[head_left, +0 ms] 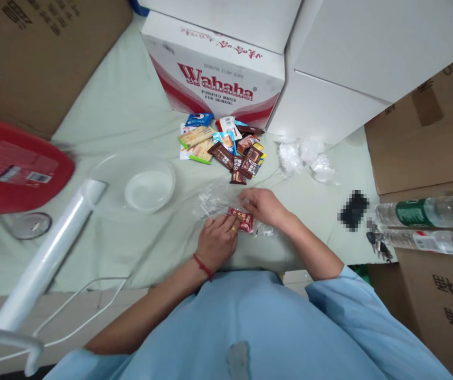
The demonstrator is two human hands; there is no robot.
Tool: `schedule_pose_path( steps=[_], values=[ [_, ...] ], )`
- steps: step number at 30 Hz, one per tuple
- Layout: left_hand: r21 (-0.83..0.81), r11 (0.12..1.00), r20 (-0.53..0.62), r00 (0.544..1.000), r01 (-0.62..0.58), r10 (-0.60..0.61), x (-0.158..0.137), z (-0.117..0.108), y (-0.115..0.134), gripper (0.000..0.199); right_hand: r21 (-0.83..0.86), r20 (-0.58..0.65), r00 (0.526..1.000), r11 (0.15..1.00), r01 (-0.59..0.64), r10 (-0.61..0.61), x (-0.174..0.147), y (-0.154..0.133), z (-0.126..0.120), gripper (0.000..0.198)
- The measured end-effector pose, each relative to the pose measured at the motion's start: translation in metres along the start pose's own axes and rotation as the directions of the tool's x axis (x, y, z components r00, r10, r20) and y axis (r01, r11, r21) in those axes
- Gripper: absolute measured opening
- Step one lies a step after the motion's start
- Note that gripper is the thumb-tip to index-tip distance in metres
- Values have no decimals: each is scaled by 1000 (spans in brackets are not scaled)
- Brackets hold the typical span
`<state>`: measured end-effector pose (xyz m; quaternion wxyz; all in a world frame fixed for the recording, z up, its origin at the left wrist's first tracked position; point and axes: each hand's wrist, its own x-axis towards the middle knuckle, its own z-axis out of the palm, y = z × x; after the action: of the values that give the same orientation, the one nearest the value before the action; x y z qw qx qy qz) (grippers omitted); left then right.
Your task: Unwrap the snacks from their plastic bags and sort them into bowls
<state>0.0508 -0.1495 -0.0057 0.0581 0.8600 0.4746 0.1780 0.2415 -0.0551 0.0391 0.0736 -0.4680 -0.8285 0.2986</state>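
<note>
Beneath the fingers of my left hand lies a red snack packet, which they press and hold at its left end. Clear plastic film spreads crinkled under and around this packet. My right hand is closed just beyond it, thumb and fingertips pinched at the film. Farther out is a loose pile of wrapped snacks, including brown cocoa packets, a blue packet and long pale bars with green ends.
A clear plastic bowl and a roll of film lie left, near a red container. Behind the snacks stands a Wahaha carton. Crumpled clear plastic, keys and water bottles are right.
</note>
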Motion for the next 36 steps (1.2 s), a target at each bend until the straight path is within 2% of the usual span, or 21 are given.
schedule_pose_path(
  steps=[2,4,6,8,11,13,14,15,17,18,19,20,22,24,27,29,31,34,36],
  values=[
    [0,1000,6,1000,2,-2,-1,1,-1,28,7,34,993,994,110,-111,-18,-11,8,23],
    [-21,1000,22,1000,21,-20,-3,2,-5,29,13,44,986,987,160,-161,-35,-17,20,28],
    [-93,994,37,998,51,-47,-6,4,-11,27,28,18,989,989,145,-145,-46,-19,31,35],
    [-235,970,55,997,66,-55,-10,6,-19,26,38,12,995,994,98,-99,-52,-19,41,38],
    [-457,886,23,997,76,-74,-18,4,-32,26,16,25,998,999,50,-51,-54,-20,53,40],
    [-554,819,-43,978,146,-204,-22,0,-41,26,-25,22,999,999,46,-45,-53,-23,60,39],
    [-581,785,-80,944,216,-319,-23,-2,-46,26,-54,22,999,997,48,-47,-53,-24,62,39],
    [-589,749,-112,887,303,-447,-23,-3,-50,27,-85,24,999,995,51,-49,-52,-25,64,38],
    [-542,681,-156,737,493,-657,-20,-5,-56,31,-133,32,998,989,63,-59,-52,-27,66,39],
    [-493,657,-168,678,571,-716,-17,-5,-58,37,-144,36,997,987,74,-69,-52,-27,67,39],
    [-437,642,-162,646,631,-746,-14,-3,-59,45,-148,37,996,986,81,-77,-53,-27,67,40],
    [-382,634,-136,637,673,-759,-11,-1,-59,52,-146,34,996,986,83,-79,-53,-27,67,40],
    [-305,625,-63,640,719,-766,-6,4,-58,58,-135,24,997,988,78,-76,-54,-27,67,39],
    [-292,620,-29,641,728,-767,-3,7,-56,46,-117,12,997,990,73,-72,-54,-25,69,39],
    [-429,610,-73,648,666,-758,-1,2,-50,20,-26,-29,998,998,62,-62,-54,-22,73,36],
    [-554,602,-96,674,575,-732,-1,-7,-41,12,55,-59,998,998,40,-37,-52,-21,74,34],
    [-618,636,-103,754,463,-648,-1,-18,-27,9,96,-59,998,995,34,-28,-51,-20,74,32],
    [-608,748,-93,913,264,-397,0,-26,-2,7,108,-52,996,991,84,-78,-50,-21,71,33],
    [-590,791,-68,967,159,-245,0,-22,9,15,125,-81,991,986,114,-104,-55,-21,67,37]
  ],
)
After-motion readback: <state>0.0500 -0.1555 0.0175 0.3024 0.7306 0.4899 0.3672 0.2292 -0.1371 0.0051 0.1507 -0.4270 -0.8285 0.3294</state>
